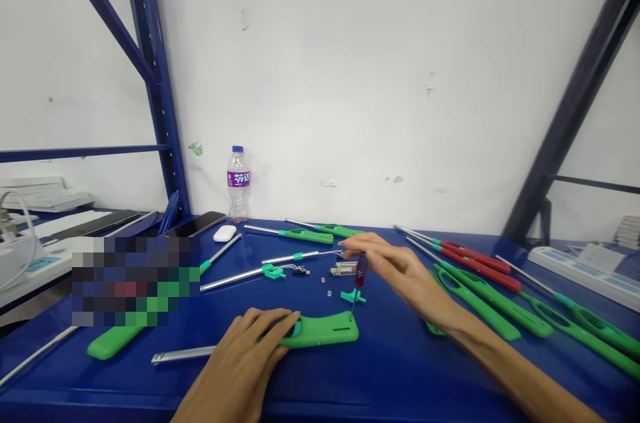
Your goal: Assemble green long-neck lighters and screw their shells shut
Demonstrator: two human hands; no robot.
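Lighter (330,332) lower centre, middle hidden under left hand (253,350) gripping it. Right hand (400,270) pinches screwdriver (361,271), tip at lighter's right end. Mosaic (135,280), frame left, masks part of second lighter (113,342).

The clear plastic btl (239,203) has a purple label (239,179) w/ big white Chinese letters, 芬达 (i.e. Fanta), & a small white mark just left of them that's too tiny to read.
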